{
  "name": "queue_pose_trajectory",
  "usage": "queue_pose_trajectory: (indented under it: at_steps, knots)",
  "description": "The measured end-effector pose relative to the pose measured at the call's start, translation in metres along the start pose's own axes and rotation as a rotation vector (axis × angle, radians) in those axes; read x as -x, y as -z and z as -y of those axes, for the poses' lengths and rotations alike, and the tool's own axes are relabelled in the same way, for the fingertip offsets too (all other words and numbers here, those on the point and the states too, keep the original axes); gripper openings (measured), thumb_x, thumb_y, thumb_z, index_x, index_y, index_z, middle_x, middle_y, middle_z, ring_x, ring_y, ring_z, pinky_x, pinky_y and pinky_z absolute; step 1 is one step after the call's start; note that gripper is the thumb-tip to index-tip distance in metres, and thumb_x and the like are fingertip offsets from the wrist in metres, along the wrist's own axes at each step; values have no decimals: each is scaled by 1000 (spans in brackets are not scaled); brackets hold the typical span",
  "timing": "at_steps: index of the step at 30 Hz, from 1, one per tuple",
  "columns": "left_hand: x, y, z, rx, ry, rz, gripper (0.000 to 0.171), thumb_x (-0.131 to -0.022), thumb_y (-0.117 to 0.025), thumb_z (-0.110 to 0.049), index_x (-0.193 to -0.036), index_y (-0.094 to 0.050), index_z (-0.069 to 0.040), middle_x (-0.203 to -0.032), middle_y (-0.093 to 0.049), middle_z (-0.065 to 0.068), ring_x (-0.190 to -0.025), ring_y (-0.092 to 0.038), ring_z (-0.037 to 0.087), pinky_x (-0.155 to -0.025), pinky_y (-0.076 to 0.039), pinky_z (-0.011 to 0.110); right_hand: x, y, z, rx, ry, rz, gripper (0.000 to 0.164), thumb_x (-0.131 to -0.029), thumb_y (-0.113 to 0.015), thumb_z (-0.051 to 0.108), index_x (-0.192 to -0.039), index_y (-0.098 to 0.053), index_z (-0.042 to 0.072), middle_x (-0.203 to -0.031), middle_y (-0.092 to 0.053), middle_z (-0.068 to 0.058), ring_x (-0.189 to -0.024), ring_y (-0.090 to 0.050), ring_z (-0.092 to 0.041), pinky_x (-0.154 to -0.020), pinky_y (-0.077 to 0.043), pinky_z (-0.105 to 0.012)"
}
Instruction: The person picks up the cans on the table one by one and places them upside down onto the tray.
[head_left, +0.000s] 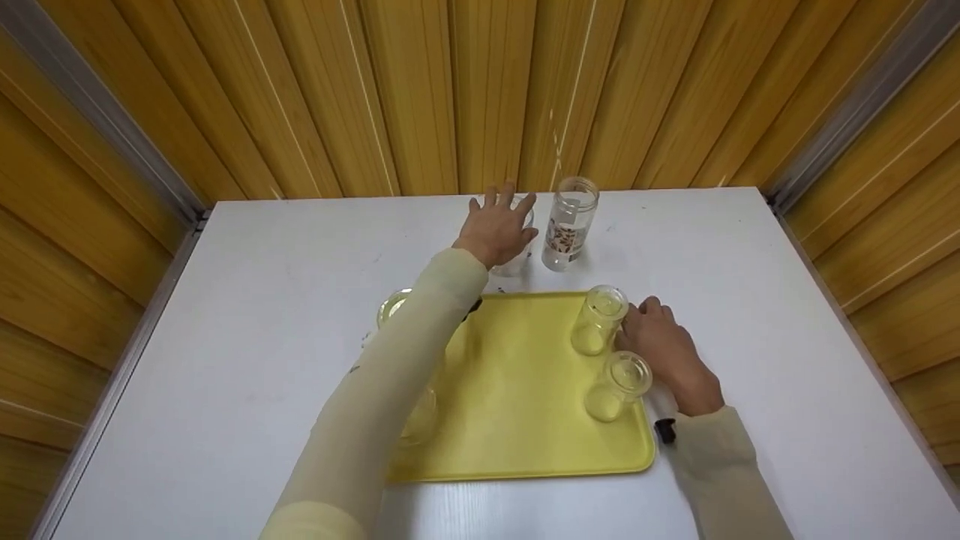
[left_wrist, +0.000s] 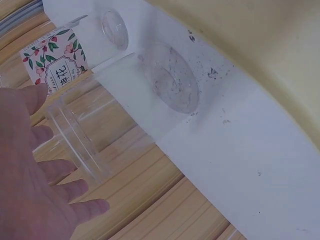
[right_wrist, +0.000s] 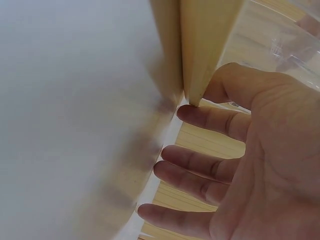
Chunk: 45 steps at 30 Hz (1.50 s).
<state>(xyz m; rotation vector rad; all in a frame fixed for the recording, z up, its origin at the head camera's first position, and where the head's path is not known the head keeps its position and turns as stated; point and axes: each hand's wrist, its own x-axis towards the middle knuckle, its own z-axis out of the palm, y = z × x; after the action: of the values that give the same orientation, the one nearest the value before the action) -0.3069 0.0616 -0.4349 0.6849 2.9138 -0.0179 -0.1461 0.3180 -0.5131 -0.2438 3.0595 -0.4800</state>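
Observation:
My left hand (head_left: 496, 226), fingers spread, reaches over a clear empty jar (left_wrist: 125, 120) behind the tray. In the left wrist view the fingertips are close to the jar's threaded mouth, and the palm does not wrap around it. Beside it stands a second clear jar (head_left: 568, 234) with a flowered label. My right hand (head_left: 661, 346) is at the right side of the yellow tray (head_left: 517, 390), its thumb and forefinger pinching the rim (right_wrist: 207, 50) in the right wrist view. The other fingers extend along the white table.
Two clear glass containers (head_left: 598, 322) stand along the tray's right side. On the left, another glass container (head_left: 391, 306) and one lower down (head_left: 421, 420) are partly covered by my left sleeve. A yellow wood-panelled wall (head_left: 420, 97) rises behind the white table (head_left: 247, 315).

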Motion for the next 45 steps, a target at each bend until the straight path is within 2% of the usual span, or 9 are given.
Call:
queue_pose_trajectory:
  at_steps: [8, 14, 21, 26, 32, 39, 42, 45]
  knots:
    - [5, 3, 1, 68, 26, -24, 59, -113, -47, -45, -167, -35, -23, -166, -37, 15, -152, -35, 37, -118, -39, 53, -1, 0, 0, 5, -7, 25, 37, -106, -54, 19, -131, -62, -8, -114, -52, -30, -108, -53, -48, -74, -54, -65]
    - [8, 5, -2, 76, 5, -50, 56, -111, -53, -39, -163, -42, -20, -156, -45, 18, -142, -44, 35, -110, -49, 48, 1, 1, -1, -12, 3, 7, 37, -108, -53, 24, -131, -62, -5, -116, -52, -30, -107, -53, -48, -71, -54, -64]
    - [13, 5, -6, 9, -32, -64, 57, -108, -60, -39, -160, -46, -20, -155, -45, 19, -139, -47, 35, -101, -56, 45, 0, 0, 0, -8, -3, 11, 39, -107, -55, 22, -133, -61, -6, -115, -52, -30, -109, -54, -51, -73, -54, -66]
    - [23, 4, -7, -42, -45, -101, 55, -106, -64, -35, -156, -50, -20, -154, -47, 18, -138, -50, 37, -103, -55, 49, -2, 0, 0, -11, -8, 17, 40, -107, -54, 23, -133, -62, -7, -115, -52, -30, -109, -54, -50, -73, -54, -66]
    - [40, 4, -6, -60, -66, -183, 51, -103, -68, -31, -150, -53, -18, -151, -48, 19, -135, -52, 41, -102, -54, 56, -3, 0, 0, -9, -18, 39, 40, -107, -54, 22, -135, -61, -6, -118, -51, -31, -110, -52, -49, -76, -54, -65]
    - [71, 5, -5, -89, -110, -302, 46, -102, -68, -26, -146, -56, -20, -154, -46, 19, -143, -46, 42, -101, -55, 56, -3, 1, 0, -19, -3, 25, 38, -108, -54, 22, -133, -62, -5, -115, -52, -29, -109, -53, -49, -73, -54, -65]
    - [85, 6, -8, -91, -153, -376, 43, -101, -66, -22, -143, -57, -19, -155, -46, 20, -144, -45, 44, -100, -55, 56, -3, 2, -2, -22, -3, 18, 38, -107, -54, 21, -133, -61, -6, -116, -52, -30, -110, -53, -49, -73, -55, -65]
    - [98, 5, -10, -99, -203, -477, 39, -99, -65, -17, -138, -59, -16, -153, -48, 21, -142, -48, 46, -98, -56, 57, -3, 3, -4, -21, -9, 24, 41, -106, -54, 20, -135, -60, -7, -118, -51, -31, -112, -53, -50, -75, -55, -66]
